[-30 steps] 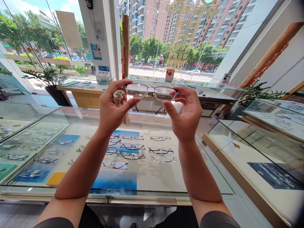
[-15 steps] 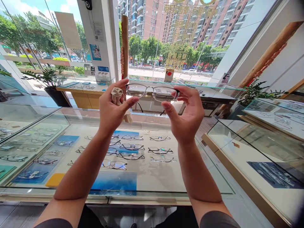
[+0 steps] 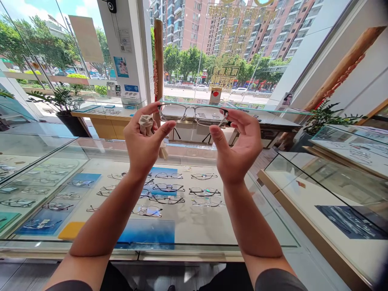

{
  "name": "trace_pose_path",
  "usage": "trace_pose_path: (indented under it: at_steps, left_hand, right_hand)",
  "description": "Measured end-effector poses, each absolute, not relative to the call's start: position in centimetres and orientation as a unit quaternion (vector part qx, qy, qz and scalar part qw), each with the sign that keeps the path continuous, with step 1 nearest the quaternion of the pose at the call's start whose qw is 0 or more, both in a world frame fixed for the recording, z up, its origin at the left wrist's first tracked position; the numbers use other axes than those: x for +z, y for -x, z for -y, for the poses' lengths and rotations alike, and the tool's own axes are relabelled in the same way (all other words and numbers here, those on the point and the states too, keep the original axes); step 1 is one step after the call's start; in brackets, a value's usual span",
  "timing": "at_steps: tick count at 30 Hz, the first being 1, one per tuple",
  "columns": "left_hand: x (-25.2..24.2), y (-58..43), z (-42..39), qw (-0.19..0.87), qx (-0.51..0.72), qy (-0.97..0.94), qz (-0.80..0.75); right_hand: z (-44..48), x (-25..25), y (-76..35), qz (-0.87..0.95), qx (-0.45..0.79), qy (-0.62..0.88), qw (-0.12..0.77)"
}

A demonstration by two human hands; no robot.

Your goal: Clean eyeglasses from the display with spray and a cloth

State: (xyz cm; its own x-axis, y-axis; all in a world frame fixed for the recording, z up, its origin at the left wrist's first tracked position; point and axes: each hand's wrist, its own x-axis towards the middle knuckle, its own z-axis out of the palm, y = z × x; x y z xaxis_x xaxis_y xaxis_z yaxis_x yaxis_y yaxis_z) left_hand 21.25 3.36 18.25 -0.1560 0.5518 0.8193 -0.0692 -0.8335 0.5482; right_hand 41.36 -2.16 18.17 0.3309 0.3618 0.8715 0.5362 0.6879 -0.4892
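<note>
A pair of eyeglasses (image 3: 190, 108) with a dark upper rim is held up level over the glass display case, lenses facing me. My left hand (image 3: 144, 141) grips its left end with the index finger at the rim's corner and the thumb below. A crumpled beige cloth (image 3: 146, 124) is tucked in that same hand, with part hanging below the fingers. At the opposite end my right hand (image 3: 239, 147) holds the frame near the hinge, thumb under the lens. The temples' dark tips show below the lenses.
Under my arms is a glass display case (image 3: 206, 230) with several rows of eyeglasses (image 3: 169, 187) and a yellow item (image 3: 70, 230) inside. Another glass case (image 3: 291, 184) stands at right. Beyond are a counter (image 3: 100, 123), potted plants (image 3: 63, 103) and large windows.
The eyeglasses have risen slightly and tilted a little, so the lenses look shallower. Both hands have shifted slightly and keep their hold; the cloth moved with my left hand.
</note>
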Motion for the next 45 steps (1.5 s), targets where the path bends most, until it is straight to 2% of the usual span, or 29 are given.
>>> trace_pose_path:
  at_steps: [12,45]
  left_hand:
    - [17.6,-21.6,-4.3,0.071,0.752,-0.614,-0.229]
    - [17.7,-22.1,-3.7,0.031,0.774,-0.591,-0.225]
  right_hand:
    - [-0.8,16.9,-42.0,0.563,-0.049,0.329,0.757]
    - [-0.9,16.8,-41.7,0.544,0.005,0.342,0.766]
